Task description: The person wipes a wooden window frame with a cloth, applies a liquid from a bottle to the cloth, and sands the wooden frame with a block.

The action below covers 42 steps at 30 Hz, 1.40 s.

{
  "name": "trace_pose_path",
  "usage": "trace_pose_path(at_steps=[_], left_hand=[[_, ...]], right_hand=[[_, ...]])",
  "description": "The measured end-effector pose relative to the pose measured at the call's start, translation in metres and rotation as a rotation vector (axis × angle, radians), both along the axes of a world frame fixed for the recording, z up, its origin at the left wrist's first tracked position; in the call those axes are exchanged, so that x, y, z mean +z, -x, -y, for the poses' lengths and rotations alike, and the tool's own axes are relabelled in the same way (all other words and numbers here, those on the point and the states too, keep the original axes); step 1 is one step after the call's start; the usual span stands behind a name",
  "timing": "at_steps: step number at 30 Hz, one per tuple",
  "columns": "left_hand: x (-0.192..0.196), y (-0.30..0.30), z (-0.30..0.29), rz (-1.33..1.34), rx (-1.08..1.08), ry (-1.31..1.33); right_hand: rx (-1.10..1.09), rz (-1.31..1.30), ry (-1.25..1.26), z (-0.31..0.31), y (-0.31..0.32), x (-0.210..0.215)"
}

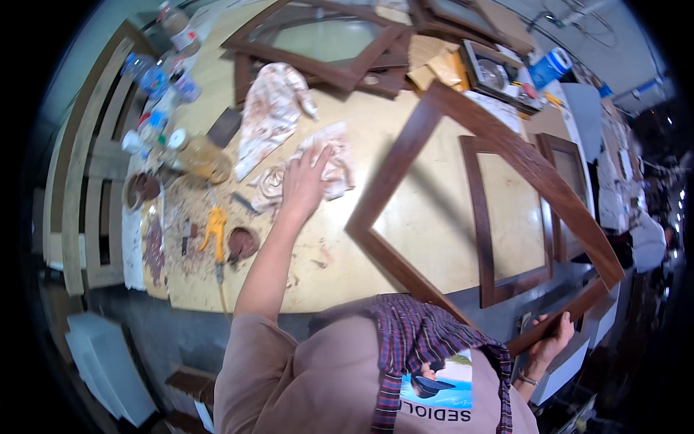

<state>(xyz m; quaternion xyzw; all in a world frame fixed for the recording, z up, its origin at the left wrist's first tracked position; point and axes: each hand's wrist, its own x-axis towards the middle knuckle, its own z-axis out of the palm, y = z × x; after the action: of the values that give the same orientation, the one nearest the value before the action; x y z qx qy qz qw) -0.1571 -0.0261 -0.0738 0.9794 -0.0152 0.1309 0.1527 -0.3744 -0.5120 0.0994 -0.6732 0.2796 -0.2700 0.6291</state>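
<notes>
Dark-stained rectangular wooden frame (506, 155) is held tilted above the pale yellow workbench top (426, 217), one corner lowered toward the bench near the person's body and the far corner raised toward the cluttered back edge. The frame is judged to be rigid and moderately light for its span, but awkward because of its width; the mitred corners are judged to be the weak points, so a grip along a rail is preferred to a grip at a joint. If the stain is wet, the surface may be slippery and easily marked.

The lower rail is gripped by the right hand (551, 338), with the fingers curled closed around the wood from below. The left hand (302, 186) is laid flat on a crumpled, brown-stained white rag (329, 163), fingers extended and slightly spread, pressing on the cloth rather than pinching it.

A second stained rag (271, 108) lies beyond. A smaller dark frame (506, 217) lies flat on the bench under the raised one. A yellow-handled tool (215, 230) and a round open tin of brown stain (242, 244) are placed to the left.
</notes>
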Motion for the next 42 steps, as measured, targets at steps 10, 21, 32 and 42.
trace_pose_path(at_steps=[10,21,32,42], left_hand=[[0.162,-0.069,0.118,0.533,-0.594,0.745],[0.0,0.045,0.014,-0.462,-0.314,1.015],[0.211,-0.038,0.228,-0.363,-0.977,1.902],[0.069,0.091,0.254,-0.075,-1.672,0.428]], right_hand=[[0.037,0.084,0.022,-0.008,0.007,0.009],[-0.004,-0.024,-0.03,-0.012,-0.013,0.017],[0.049,-0.045,-0.15,-0.01,-0.047,0.018],[0.171,-0.085,-0.264,0.018,-0.058,-0.011]])
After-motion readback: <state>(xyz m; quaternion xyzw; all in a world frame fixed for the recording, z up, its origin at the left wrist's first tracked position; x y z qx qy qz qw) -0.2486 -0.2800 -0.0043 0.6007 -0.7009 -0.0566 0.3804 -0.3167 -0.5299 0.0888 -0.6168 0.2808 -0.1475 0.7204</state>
